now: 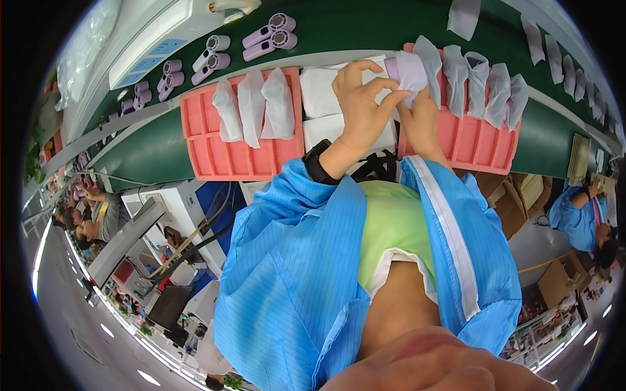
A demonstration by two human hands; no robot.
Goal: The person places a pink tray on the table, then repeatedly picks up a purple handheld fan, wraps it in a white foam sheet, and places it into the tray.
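Observation:
Between my two hands is a lilac handheld fan (392,68), partly covered by a thin whitish sleeve (411,70). My left hand (366,98), with a black band at the wrist, pinches the sleeve's near edge between thumb and forefinger. From below, my right hand (420,120) grips the wrapped part; some of its fingers are hidden behind it. Right beside them, several sleeved pieces (476,81) lie across a pink compartment tray (452,142). To the left, another pink tray (202,138) carries 3 sleeved pieces (250,107). White sheets or pads (321,92) lie between the trays.
A green conveyor belt (355,29) runs behind the trays, bearing bare lilac fans (270,36) on the left and more sleeved pieces (554,57) on the right. A white machine housing (160,42) stands at far left. Cardboard boxes (512,202) sit below right. Co-workers appear at both sides.

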